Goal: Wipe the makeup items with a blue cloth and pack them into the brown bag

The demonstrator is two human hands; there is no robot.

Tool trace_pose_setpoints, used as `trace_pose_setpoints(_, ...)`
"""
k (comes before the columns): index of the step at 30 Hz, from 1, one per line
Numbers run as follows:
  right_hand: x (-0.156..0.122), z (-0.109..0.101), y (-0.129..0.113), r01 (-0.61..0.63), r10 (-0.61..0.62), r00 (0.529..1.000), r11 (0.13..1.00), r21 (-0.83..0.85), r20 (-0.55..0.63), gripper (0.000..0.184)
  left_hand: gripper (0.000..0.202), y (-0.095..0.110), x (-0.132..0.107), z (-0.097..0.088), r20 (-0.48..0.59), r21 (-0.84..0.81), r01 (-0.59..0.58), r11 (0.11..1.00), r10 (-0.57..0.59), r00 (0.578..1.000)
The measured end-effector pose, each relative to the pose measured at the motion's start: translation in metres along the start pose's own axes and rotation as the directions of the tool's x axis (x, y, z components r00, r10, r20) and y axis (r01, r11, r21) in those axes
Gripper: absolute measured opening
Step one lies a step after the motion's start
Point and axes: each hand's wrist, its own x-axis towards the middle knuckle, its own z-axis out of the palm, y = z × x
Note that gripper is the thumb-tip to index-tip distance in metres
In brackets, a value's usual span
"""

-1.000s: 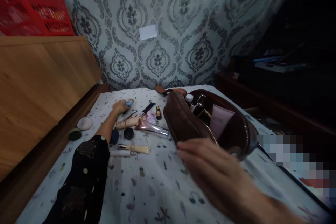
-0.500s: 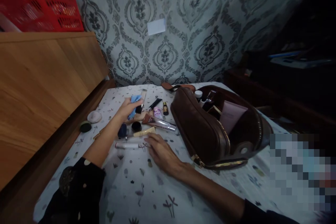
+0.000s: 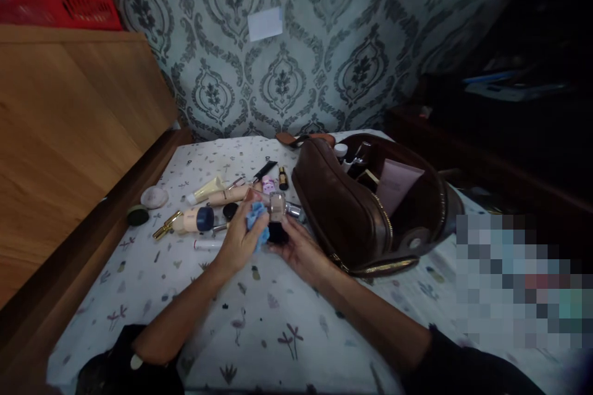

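Note:
My left hand is closed around a crumpled blue cloth. The cloth presses against the side of a small clear bottle with beige inside and a black cap pointing down. Fingers of my right hand grip that bottle near its cap. Around the hands lie a bottle with a navy cap, a white tube with a red end, a beige tube, a cream tube and a small dark dropper-sized bottle.
An open brown leather bag stands to the right, with a pink tube inside. Gold tubes, a green-black round jar and a pale round case lie left. A wooden cabinet borders the patterned cloth.
My left hand has come right and nearer with the blue cloth and the black-capped bottle. My right hand has risen from the sheet and now grips the bottle. The view has shifted slightly.

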Motion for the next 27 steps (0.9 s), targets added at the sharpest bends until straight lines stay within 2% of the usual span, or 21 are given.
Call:
trace_pose_setpoints(2,0.000,-0.001,-0.001,-0.006,0.007,1.000,1.000,-0.010,0.010,0.035,0.023,-0.001,-0.003,-0.002,-0.077,0.065,-0.048,0.997,0.053,0.996)
trace_pose_setpoints(4,0.000,-0.002,0.000,-0.010,0.011,1.000,1.000,-0.025,0.028,0.040,0.016,-0.004,-0.007,-0.001,-0.088,0.165,-0.169,0.972,0.185,0.979)
trace_pose_setpoints(7,-0.002,-0.001,0.001,0.014,-0.012,0.999,0.998,-0.056,0.042,0.045,0.010,-0.011,-0.013,0.006,0.064,0.337,-0.426,0.840,0.431,0.900)
trace_pose_setpoints(9,-0.005,0.000,0.001,0.028,-0.023,0.998,0.996,-0.081,0.055,0.046,0.015,-0.014,-0.015,0.009,0.167,0.410,-0.529,0.743,0.510,0.844)
trace_pose_setpoints(10,-0.007,0.001,0.000,0.017,-0.010,0.997,0.995,-0.099,0.072,0.047,0.018,-0.016,-0.014,0.010,0.183,0.439,-0.544,0.715,0.521,0.833)
trace_pose_setpoints(13,-0.011,0.002,-0.004,-0.051,0.077,0.986,0.985,-0.167,0.150,0.049,0.020,-0.018,-0.009,0.004,0.118,0.495,-0.493,0.716,0.506,0.854)
trace_pose_setpoints(16,-0.013,0.002,-0.006,-0.080,0.125,0.973,0.971,-0.224,0.192,0.052,0.020,-0.020,-0.001,-0.007,0.005,0.457,-0.389,0.800,0.435,0.900)
trace_pose_setpoints(20,-0.013,0.002,-0.009,-0.104,0.160,0.967,0.958,-0.267,0.196,0.053,0.017,-0.021,0.007,-0.017,-0.057,0.211,-0.170,0.963,0.186,0.981)
trace_pose_setpoints(22,-0.014,0.001,-0.010,-0.112,0.173,0.966,0.950,-0.292,0.193,0.051,0.013,-0.022,0.009,-0.019,-0.084,0.116,-0.077,0.990,0.087,0.993)
trace_pose_setpoints(24,-0.015,0.001,-0.012,-0.092,0.169,0.965,0.936,-0.341,0.203,0.045,0.012,-0.023,0.011,-0.019,-0.123,0.053,-0.039,0.998,0.045,0.991)
trace_pose_setpoints(27,-0.018,0.001,-0.014,0.004,0.113,0.970,0.880,-0.476,0.217,0.038,0.014,-0.026,0.013,-0.021,-0.179,0.000,-0.006,1.000,0.005,0.984)
